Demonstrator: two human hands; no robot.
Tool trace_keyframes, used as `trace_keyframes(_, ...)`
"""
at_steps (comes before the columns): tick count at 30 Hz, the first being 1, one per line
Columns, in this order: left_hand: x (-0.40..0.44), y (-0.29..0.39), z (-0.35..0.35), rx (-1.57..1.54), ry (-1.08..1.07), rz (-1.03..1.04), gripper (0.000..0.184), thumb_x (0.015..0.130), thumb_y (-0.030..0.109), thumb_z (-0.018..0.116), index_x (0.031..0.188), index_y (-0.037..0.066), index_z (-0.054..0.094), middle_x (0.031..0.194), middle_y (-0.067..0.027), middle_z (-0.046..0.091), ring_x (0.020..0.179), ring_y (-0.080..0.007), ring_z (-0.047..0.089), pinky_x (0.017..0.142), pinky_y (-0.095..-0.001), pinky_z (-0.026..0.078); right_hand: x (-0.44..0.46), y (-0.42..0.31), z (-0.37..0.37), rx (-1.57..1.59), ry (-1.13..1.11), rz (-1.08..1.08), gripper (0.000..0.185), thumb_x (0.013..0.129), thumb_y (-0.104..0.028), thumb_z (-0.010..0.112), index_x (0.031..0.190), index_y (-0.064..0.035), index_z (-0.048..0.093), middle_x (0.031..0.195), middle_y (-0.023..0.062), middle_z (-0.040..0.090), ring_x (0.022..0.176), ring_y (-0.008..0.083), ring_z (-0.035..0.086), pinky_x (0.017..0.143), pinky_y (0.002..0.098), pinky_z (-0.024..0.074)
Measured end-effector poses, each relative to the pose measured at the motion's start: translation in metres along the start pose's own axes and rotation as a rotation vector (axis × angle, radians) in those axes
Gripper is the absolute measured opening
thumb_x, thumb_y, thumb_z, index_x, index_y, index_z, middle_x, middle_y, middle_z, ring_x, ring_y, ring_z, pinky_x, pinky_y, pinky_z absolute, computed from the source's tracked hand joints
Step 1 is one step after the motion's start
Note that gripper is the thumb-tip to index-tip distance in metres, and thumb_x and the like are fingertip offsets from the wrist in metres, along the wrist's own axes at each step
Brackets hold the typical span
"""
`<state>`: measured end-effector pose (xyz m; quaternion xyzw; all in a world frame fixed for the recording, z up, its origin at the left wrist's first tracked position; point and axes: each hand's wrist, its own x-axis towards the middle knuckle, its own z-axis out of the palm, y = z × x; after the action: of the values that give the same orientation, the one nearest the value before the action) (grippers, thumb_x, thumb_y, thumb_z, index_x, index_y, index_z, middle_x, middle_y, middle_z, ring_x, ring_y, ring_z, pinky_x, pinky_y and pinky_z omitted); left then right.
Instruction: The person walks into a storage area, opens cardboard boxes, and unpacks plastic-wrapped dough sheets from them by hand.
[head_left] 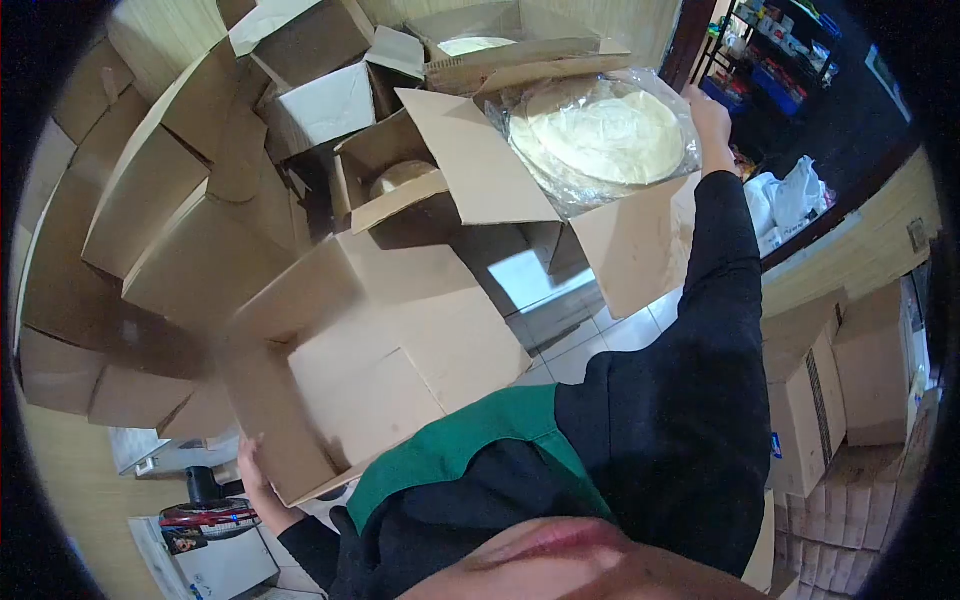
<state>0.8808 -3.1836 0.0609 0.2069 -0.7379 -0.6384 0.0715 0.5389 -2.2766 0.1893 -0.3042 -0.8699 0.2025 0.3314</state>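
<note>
My left hand (257,475) is at the lower left, against the outer side of an open, empty-looking cardboard box (365,390); its fingers are partly hidden by the box. At the upper right, my right hand (708,115) reaches to the far edge of another open box (640,235), beside the door frame. Its fingertips are too small and covered to make out. Inside that box, clear plastic wraps a stack of pale round flat discs (600,130). A smaller open box (395,205) between the two holds a round pale item.
Nested open cartons (170,200) stand on the left. More boxes are at the top and right (805,400). A fan (205,510) is at the lower left. Past the doorway are shelves (780,50) and white plastic bags (790,200). Tiled floor (580,345) shows between boxes.
</note>
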Motion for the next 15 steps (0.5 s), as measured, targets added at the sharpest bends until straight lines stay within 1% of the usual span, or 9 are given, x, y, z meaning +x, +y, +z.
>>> trace_keyframes(1,0.001,-0.002,-0.002,0.0,-0.011,0.011,0.056,0.08,0.023,0.053,0.131,-0.001,0.046,0.119,-0.0103,0.055,0.108,-0.0226,0.052,0.093,-0.0341,0.039,0.005,-0.003,0.002,-0.009,0.046,0.044,0.066,0.083,-0.058,0.05,0.099,0.0044,0.067,0.103,0.0266,0.064,0.105,0.0391,0.059,0.09,0.0434,0.0455)
trace_keyframes(2,-0.002,0.003,0.002,0.002,-0.002,0.018,0.056,0.08,0.023,0.053,0.131,-0.001,0.046,0.119,-0.0103,0.055,0.108,-0.0226,0.052,0.093,-0.0341,0.039,0.007,-0.009,0.005,0.002,0.044,0.042,0.066,0.083,-0.058,0.05,0.099,0.0044,0.067,0.103,0.0266,0.064,0.105,0.0391,0.059,0.09,0.0434,0.0455)
trace_keyframes(4,-0.009,0.012,0.007,0.057,0.018,-0.021,0.056,0.081,0.023,0.053,0.131,-0.001,0.045,0.12,-0.0107,0.055,0.109,-0.0223,0.052,0.093,-0.0338,0.04,0.005,-0.016,0.015,-0.217,-0.162,-0.076,0.065,0.083,-0.057,0.051,0.101,0.0035,0.066,0.108,0.0272,0.062,0.107,0.0393,0.058,0.091,0.0432,0.0449)
trace_keyframes(7,-0.002,-0.003,-0.007,-0.029,0.086,-0.084,0.056,0.082,0.022,0.052,0.132,-0.001,0.045,0.121,-0.0107,0.055,0.11,-0.0218,0.052,0.093,-0.0338,0.041,-0.019,-0.03,0.034,-0.225,-0.254,-0.129,0.064,0.083,-0.053,0.053,0.104,0.0063,0.064,0.108,0.0281,0.061,0.105,0.0394,0.058,0.091,0.0438,0.0445)
trace_keyframes(8,0.001,-0.01,-0.01,-0.026,0.091,-0.081,0.056,0.082,0.022,0.052,0.132,-0.001,0.045,0.121,-0.0107,0.055,0.11,-0.0218,0.052,0.093,-0.0338,0.041,-0.029,-0.04,0.038,-0.227,-0.294,-0.161,0.063,0.083,-0.051,0.054,0.106,0.0076,0.062,0.109,0.0286,0.06,0.105,0.0394,0.058,0.092,0.0441,0.0443)
trace_keyframes(9,0.002,-0.015,-0.012,-0.032,0.081,-0.022,0.055,0.082,0.022,0.053,0.131,-0.001,0.046,0.12,-0.0106,0.055,0.109,-0.0219,0.052,0.094,-0.0342,0.041,-0.041,-0.056,0.025,-0.222,-0.383,-0.113,0.061,0.083,-0.049,0.056,0.106,0.0065,0.062,0.109,0.0288,0.06,0.105,0.0395,0.058,0.091,0.0437,0.0447)
trace_keyframes(10,0.002,-0.018,-0.016,-0.036,0.072,0.036,0.055,0.081,0.022,0.053,0.13,-0.001,0.047,0.12,-0.0105,0.056,0.108,-0.0221,0.052,0.094,-0.0345,0.041,-0.041,-0.059,0.025,-0.215,-0.387,-0.116,0.061,0.083,-0.049,0.056,0.106,0.0065,0.062,0.109,0.0288,0.06,0.105,0.0395,0.058,0.091,0.0437,0.0447)
trace_keyframes(13,-0.003,-0.006,-0.006,-0.023,0.072,0.022,0.053,0.08,0.022,0.054,0.127,-0.001,0.049,0.118,-0.0097,0.056,0.107,-0.0225,0.052,0.093,-0.0346,0.04,-0.04,-0.053,0.035,-0.196,-0.397,-0.155,0.059,0.082,-0.048,0.057,0.105,0.0062,0.063,0.107,0.0284,0.061,0.104,0.0394,0.058,0.09,0.0446,0.0448)
trace_keyframes(15,-0.015,0.022,0.019,0.011,0.062,0.001,0.052,0.08,0.021,0.054,0.126,-0.001,0.05,0.118,-0.0097,0.056,0.107,-0.0225,0.052,0.093,-0.0346,0.04,-0.031,-0.036,0.042,-0.218,-0.269,-0.387,0.06,0.081,-0.05,0.059,0.103,0.0062,0.064,0.104,0.0276,0.062,0.101,0.0359,0.061,0.087,0.0415,0.0469)
